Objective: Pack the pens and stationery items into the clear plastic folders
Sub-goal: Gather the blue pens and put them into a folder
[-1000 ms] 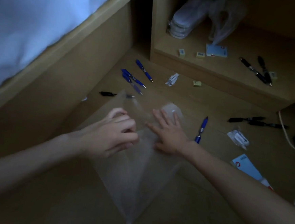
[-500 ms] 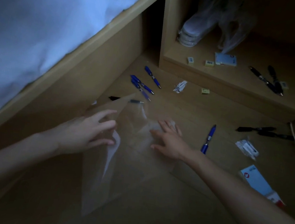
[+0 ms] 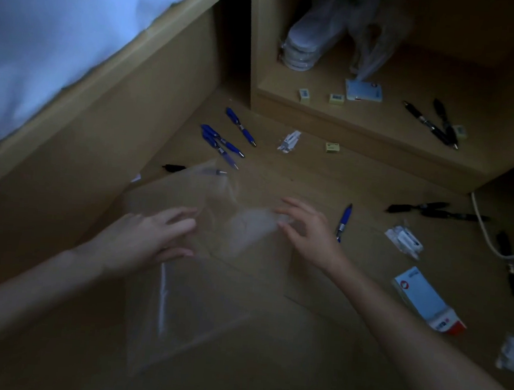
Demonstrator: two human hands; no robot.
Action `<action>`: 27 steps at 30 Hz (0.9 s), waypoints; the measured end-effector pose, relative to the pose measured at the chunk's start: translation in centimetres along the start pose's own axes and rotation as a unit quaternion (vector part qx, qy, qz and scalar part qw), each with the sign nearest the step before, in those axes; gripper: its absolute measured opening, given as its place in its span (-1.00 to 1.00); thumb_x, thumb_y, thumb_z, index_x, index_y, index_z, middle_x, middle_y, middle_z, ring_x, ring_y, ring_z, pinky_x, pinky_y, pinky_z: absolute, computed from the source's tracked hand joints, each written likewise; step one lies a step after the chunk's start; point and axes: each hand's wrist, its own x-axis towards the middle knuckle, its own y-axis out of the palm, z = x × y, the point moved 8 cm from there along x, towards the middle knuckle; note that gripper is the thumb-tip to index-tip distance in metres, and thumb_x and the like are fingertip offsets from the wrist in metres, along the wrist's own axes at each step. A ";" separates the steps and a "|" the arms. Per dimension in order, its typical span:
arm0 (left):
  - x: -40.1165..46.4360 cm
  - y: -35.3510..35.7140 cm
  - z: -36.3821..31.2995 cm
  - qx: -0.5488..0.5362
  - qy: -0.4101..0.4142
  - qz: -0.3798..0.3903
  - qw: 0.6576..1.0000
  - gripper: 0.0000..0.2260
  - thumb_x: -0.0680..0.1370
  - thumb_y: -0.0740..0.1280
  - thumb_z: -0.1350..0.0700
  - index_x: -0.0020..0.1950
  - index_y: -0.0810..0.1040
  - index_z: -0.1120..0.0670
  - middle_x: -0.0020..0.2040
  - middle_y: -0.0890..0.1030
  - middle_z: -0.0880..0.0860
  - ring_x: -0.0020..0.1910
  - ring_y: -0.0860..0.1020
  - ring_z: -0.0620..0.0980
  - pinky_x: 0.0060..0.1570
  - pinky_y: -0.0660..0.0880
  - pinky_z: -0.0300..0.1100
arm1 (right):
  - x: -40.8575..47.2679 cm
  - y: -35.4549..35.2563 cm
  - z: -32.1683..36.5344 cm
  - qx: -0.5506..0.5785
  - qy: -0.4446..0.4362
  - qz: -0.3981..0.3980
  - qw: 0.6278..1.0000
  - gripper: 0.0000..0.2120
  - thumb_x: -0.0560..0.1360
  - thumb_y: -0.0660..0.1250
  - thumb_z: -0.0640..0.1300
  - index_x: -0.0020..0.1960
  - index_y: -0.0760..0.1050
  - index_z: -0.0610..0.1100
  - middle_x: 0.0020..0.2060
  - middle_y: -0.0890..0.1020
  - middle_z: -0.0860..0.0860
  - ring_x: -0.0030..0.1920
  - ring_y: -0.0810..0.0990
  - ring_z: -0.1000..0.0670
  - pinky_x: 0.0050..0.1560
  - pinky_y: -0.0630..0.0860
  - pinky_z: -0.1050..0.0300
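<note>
Folders (image 3: 212,283) of clear plastic lie flat on the wooden floor (image 3: 312,174) right in front of the person, and nothing visible has gone into them yet. Starting at the left, the left hand (image 3: 151,235) rests on the near-left part of the plastic with its fingers stretched out and only slightly bent; it seems to press the sheet rather than grip it, though the dim light and blur leave this uncertain. A black pen (image 3: 175,168) lies at the far corner of the plastic, partly under it. Beyond that, three blue pens (image 3: 222,144) lie close together, well apart from both hands, their long axes running from far-left to near-right. Further right, the right hand (image 3: 308,229) hovers at or just touches the upper right edge of the plastic, fingers spread and loosely curved, holding nothing that can be made out. Just beside it, to its right, lies a single blue pen (image 3: 343,221), nearly upright in view with its tip toward the person. That pen is the nearest item, and the right hand is plainly the closer one, so a short sideways reach looks like the likely next move. Black pens (image 3: 433,208), small packets (image 3: 404,238) and a white box (image 3: 425,300) lie further right.
</note>
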 end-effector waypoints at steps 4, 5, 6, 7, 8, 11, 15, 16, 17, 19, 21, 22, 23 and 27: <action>-0.1 0.1 0.1 -0.014 -0.012 -0.002 1.000 -0.64 0.50 0.10 -0.24 0.16 0.31 -0.04 0.30 0.53 0.04 -0.03 0.65 0.06 -0.25 0.59 -0.06 | -1.3 -2.7 -4.0 0.027 0.132 -0.134 0.982 -0.67 0.56 0.28 -0.16 0.32 0.46 -0.11 0.23 0.52 -0.06 0.25 0.46 -0.04 0.29 0.37 0.06; 0.1 -0.1 0.0 -0.011 -0.006 -0.009 1.000 -0.65 0.51 0.07 -0.26 0.11 0.33 -0.04 0.29 0.53 0.03 -0.09 0.66 0.06 -0.31 0.59 -0.06 | -1.7 -3.0 -5.1 0.006 0.158 -0.151 0.976 -0.67 0.55 0.28 -0.20 0.31 0.46 -0.13 0.21 0.52 -0.09 0.23 0.47 -0.07 0.27 0.39 0.04; 0.3 -0.4 -0.2 -0.007 0.001 -0.011 1.000 -0.63 0.51 0.03 -0.30 0.06 0.34 -0.05 0.27 0.54 0.02 -0.17 0.67 0.05 -0.40 0.59 -0.08 | -1.9 -3.1 -6.1 -0.017 0.181 -0.160 0.970 -0.66 0.53 0.29 -0.24 0.30 0.46 -0.16 0.20 0.50 -0.13 0.22 0.47 -0.11 0.26 0.39 0.03; 0.6 -0.6 -0.4 -0.002 0.007 -0.013 1.000 -0.61 0.53 -0.03 -0.33 0.03 0.34 -0.06 0.26 0.55 0.01 -0.23 0.66 0.05 -0.48 0.56 -0.11 | -2.1 -3.2 -7.1 -0.044 0.206 -0.161 0.964 -0.64 0.50 0.29 -0.28 0.30 0.45 -0.18 0.20 0.49 -0.16 0.21 0.46 -0.16 0.25 0.39 0.01; 0.9 -0.7 -0.7 0.004 0.012 -0.018 1.000 -0.59 0.54 -0.09 -0.34 0.01 0.33 -0.06 0.24 0.56 0.01 -0.27 0.65 0.04 -0.52 0.53 -0.14 | -2.3 -3.1 -8.1 -0.070 0.235 -0.153 0.957 -0.62 0.49 0.28 -0.30 0.31 0.43 -0.20 0.19 0.47 -0.19 0.20 0.45 -0.20 0.24 0.39 -0.03; 1.8 -0.7 -1.7 0.007 0.015 -0.030 0.999 -0.60 0.52 -0.05 -0.34 -0.01 0.33 -0.06 0.17 0.60 0.02 -0.29 0.65 0.06 -0.54 0.48 -0.17 | -2.7 -2.5 -10.2 -0.114 0.290 -0.125 0.942 -0.63 0.49 0.25 -0.29 0.29 0.38 -0.26 0.12 0.43 -0.23 0.14 0.44 -0.25 0.16 0.43 -0.09; 3.0 -0.1 -2.7 0.018 0.018 -0.046 0.999 -0.68 0.47 0.07 -0.26 0.02 0.34 -0.06 0.09 0.62 0.00 -0.33 0.64 0.09 -0.53 0.46 -0.17 | -3.2 -2.4 -10.8 -0.079 0.303 -0.142 0.939 -0.62 0.51 0.18 -0.38 0.32 0.37 -0.28 0.15 0.41 -0.24 0.15 0.43 -0.22 0.14 0.37 0.02; 3.2 0.1 -2.8 0.022 0.018 -0.049 0.998 -0.68 0.47 0.07 -0.26 0.02 0.34 -0.07 0.08 0.63 0.00 -0.34 0.64 0.09 -0.53 0.46 -0.18 | -3.4 -2.4 -10.9 -0.062 0.304 -0.152 0.939 -0.62 0.50 0.18 -0.40 0.30 0.39 -0.26 0.14 0.43 -0.23 0.14 0.44 -0.21 0.12 0.37 0.04; 3.5 0.2 -3.0 0.026 0.019 -0.053 0.998 -0.68 0.47 0.08 -0.27 0.02 0.35 -0.07 0.07 0.63 -0.01 -0.36 0.63 0.09 -0.53 0.45 -0.18 | -3.5 -2.5 -11.0 -0.037 0.302 -0.165 0.938 -0.62 0.48 0.20 -0.40 0.28 0.41 -0.24 0.12 0.46 -0.22 0.10 0.47 -0.19 0.10 0.38 0.05; 3.9 0.3 -3.2 0.026 0.025 -0.062 0.997 -0.68 0.49 0.13 -0.28 0.02 0.35 -0.06 0.04 0.63 -0.01 -0.38 0.62 0.10 -0.55 0.43 -0.19 | -3.7 -2.8 -11.0 0.037 0.300 -0.202 0.931 -0.67 0.48 0.23 -0.37 0.21 0.45 -0.19 0.03 0.55 -0.17 -0.03 0.53 -0.13 0.00 0.45 0.04; 4.1 0.5 -3.4 0.022 0.029 -0.072 0.997 -0.68 0.48 0.16 -0.27 0.03 0.36 -0.06 0.05 0.63 0.00 -0.39 0.62 0.11 -0.54 0.43 -0.17 | -3.8 -3.0 -10.6 0.122 0.301 -0.229 0.918 -0.71 0.49 0.27 -0.35 0.19 0.45 -0.17 -0.13 0.56 -0.02 -0.17 0.53 0.01 -0.12 0.46 0.13; 4.2 0.5 -3.4 0.021 0.027 -0.078 0.996 -0.68 0.48 0.15 -0.27 0.03 0.36 -0.06 0.05 0.63 0.00 -0.39 0.62 0.12 -0.53 0.44 -0.16 | -3.8 -3.1 -10.2 0.156 0.297 -0.236 0.912 -0.70 0.49 0.29 -0.36 0.19 0.44 -0.17 -0.18 0.54 0.05 -0.21 0.51 0.08 -0.17 0.46 0.22; 4.3 0.5 -3.4 0.019 0.023 -0.081 0.996 -0.67 0.49 0.14 -0.29 0.04 0.36 -0.06 0.05 0.63 0.01 -0.38 0.62 0.12 -0.52 0.46 -0.15 | -3.6 -3.2 -9.6 0.188 0.288 -0.239 0.908 -0.67 0.48 0.30 -0.38 0.19 0.43 -0.16 -0.20 0.52 0.08 -0.22 0.50 0.13 -0.22 0.46 0.32; 4.4 0.6 -3.5 0.020 0.018 -0.085 0.996 -0.67 0.48 0.08 -0.26 0.04 0.37 -0.05 0.03 0.63 0.01 -0.36 0.63 0.12 -0.46 0.50 -0.13 | -2.3 -2.1 -6.7 0.309 0.254 -0.193 0.896 -0.63 0.43 0.32 -0.46 0.12 0.43 -0.12 -0.21 0.55 0.00 -0.22 0.54 0.06 -0.23 0.49 0.29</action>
